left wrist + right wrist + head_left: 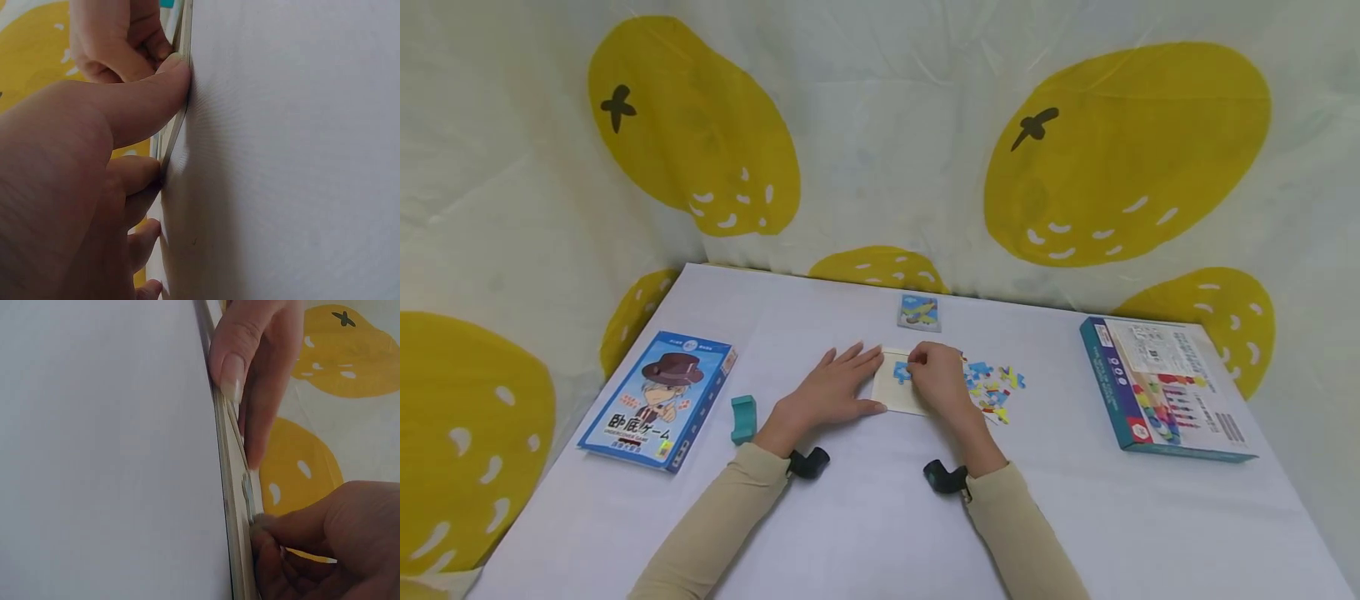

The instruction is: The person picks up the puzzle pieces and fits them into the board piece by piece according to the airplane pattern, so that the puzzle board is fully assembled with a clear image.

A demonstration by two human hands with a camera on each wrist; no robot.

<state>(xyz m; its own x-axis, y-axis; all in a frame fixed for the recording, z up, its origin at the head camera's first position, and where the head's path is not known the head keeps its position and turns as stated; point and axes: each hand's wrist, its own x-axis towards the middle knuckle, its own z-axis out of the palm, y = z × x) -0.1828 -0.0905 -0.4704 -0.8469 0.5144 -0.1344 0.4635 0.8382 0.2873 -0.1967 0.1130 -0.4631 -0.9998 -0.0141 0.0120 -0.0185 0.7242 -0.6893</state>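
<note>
Beige sleeves (722, 517) came in from the near edge in the head view, with a black wrist camera (808, 463) at the left cuff and a second at the right. Right hand (942, 383): thumb and forefinger pinched together on a blue puzzle piece (901, 372), the other fingers curled in. That piece lay over the pale floor of a shallow puzzle tray (891, 400); whether it was seated flat could not be told. Left hand (831, 392): fingers spread and nearly straight, no pinch; thumb and forefinger touched the tray's left side, and the left wrist view showed the thumb along its rim. Loose pieces (996, 397) in blue, yellow, red and white lay scattered just right of the tray, partly hidden by the right hand. Beyond the tray, near the far table edge, lay a small picture card (919, 312) with a yellow figure on blue. Teal curved block (743, 419) stood beside the left wrist. Farther left, a blue box (658, 400) with a cartoon figure in a brown hat lay slanted. Well apart on the right lay a second box (1187, 392), teal-edged. White cloth (865, 533) covered the table; behind it hung a pale curtain (887, 167) printed with yellow fruit.
</note>
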